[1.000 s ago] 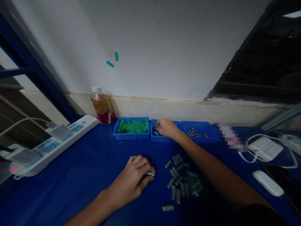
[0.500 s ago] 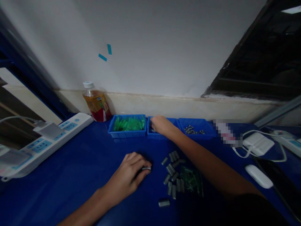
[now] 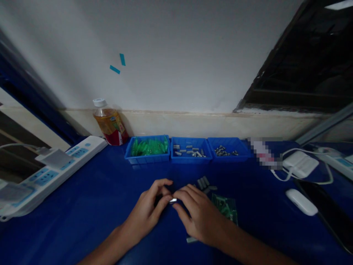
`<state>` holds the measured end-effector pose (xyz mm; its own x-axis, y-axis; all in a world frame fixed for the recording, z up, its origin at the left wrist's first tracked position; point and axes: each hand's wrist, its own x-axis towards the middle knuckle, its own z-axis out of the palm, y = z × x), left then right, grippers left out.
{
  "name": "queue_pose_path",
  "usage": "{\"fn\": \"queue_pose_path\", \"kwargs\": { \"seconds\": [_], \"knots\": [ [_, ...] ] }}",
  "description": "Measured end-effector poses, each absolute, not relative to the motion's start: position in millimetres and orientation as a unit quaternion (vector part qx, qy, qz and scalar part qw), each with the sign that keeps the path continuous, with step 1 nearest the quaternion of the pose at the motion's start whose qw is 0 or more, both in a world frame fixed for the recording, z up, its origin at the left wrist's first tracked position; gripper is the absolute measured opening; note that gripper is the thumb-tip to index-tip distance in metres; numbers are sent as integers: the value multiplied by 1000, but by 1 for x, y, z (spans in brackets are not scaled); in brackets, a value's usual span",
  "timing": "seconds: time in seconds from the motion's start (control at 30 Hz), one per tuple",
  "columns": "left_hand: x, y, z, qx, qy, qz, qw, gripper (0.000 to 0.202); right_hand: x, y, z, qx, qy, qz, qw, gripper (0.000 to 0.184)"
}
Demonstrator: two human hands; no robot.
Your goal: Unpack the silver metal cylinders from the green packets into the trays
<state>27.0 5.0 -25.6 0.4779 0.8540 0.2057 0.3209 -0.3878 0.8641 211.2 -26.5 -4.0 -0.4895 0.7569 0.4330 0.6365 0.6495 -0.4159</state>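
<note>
My left hand [image 3: 150, 209] and my right hand [image 3: 197, 215] meet over the blue table [image 3: 91, 206], their fingertips pinched together on a small shiny metal piece [image 3: 173, 200]. Just behind my right hand lie several grey metal sleeves [image 3: 204, 183], and a clear bag of green parts [image 3: 226, 207] lies to its right. One more grey sleeve [image 3: 191, 240] shows under my right wrist. At the back stand three blue trays: one with green parts [image 3: 147, 148], a middle tray with small metal pieces [image 3: 190, 151], and a right tray with dark screws [image 3: 227, 151].
A drink bottle [image 3: 109, 123] stands against the wall behind the trays. A white power strip [image 3: 52, 167] runs along the left. On the right lie a white charger with its cable [image 3: 300, 165], a small white device [image 3: 302, 202] and a dark phone [image 3: 331, 209].
My right hand has come back from the middle tray to the front and now meets my left hand on the small metal piece. The left hand stayed roughly in place.
</note>
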Motion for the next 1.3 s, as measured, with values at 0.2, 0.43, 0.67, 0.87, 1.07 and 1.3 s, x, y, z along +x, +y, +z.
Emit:
{"fn": "queue_pose_path", "kwargs": {
  "seconds": [0.2,0.43,0.67,0.87,1.07,1.3],
  "knots": [
    [27,3,-14,792,368,347,341,21,212,-18,-9,-458,-809,92,356,7],
    [26,7,-5,835,329,345,277,11,212,-22,-10,-466,-799,114,363,10],
    [26,8,-6,841,329,341,263,12,211,-24,-4,-428,-836,73,336,10],
    [24,3,-5,830,326,360,273,25,210,-23,-11,-465,-806,103,350,15],
    [27,4,0,841,311,364,252,12,212,-22,-5,-446,-812,113,359,14],
    [27,8,-5,829,343,359,257,13,211,-22,1,-418,-842,47,338,11]
  ]
}}
